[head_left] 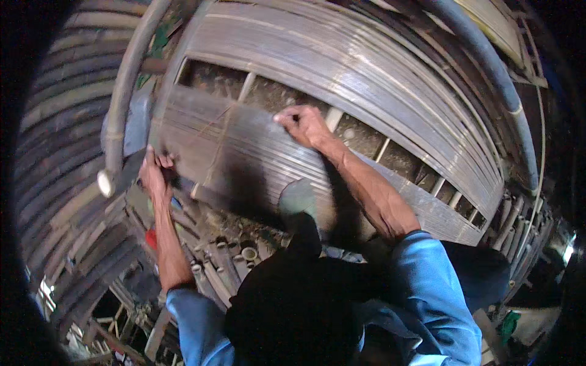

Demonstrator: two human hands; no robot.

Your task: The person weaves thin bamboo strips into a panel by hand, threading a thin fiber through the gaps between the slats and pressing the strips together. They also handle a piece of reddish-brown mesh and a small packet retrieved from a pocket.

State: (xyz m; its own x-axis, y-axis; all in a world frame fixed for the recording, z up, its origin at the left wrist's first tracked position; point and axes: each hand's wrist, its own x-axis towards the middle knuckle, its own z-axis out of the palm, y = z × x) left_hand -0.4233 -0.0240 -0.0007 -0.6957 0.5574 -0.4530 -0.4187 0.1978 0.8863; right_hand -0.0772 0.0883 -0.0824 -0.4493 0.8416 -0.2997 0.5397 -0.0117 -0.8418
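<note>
A panel of narrow bamboo slats (256,143) lies in front of me, with thin cord lashing (221,137) across it. At its left edge is my left hand (154,174), thumb raised and fingers curled in; what they hold, if anything, does not show. Over the far side of the panel, beside a gap, my right hand (303,126) is closed in a pinch. Anything in that pinch is too small to make out. My foot (297,198) rests on the near part of the slats.
Beyond a gap crossed by bars lies a wider slatted surface (366,67). A thick bamboo pole (131,79) rises at the left, and a grey pole (488,61) curves along the right. Cut bamboo tubes (226,262) are piled below, near my left forearm.
</note>
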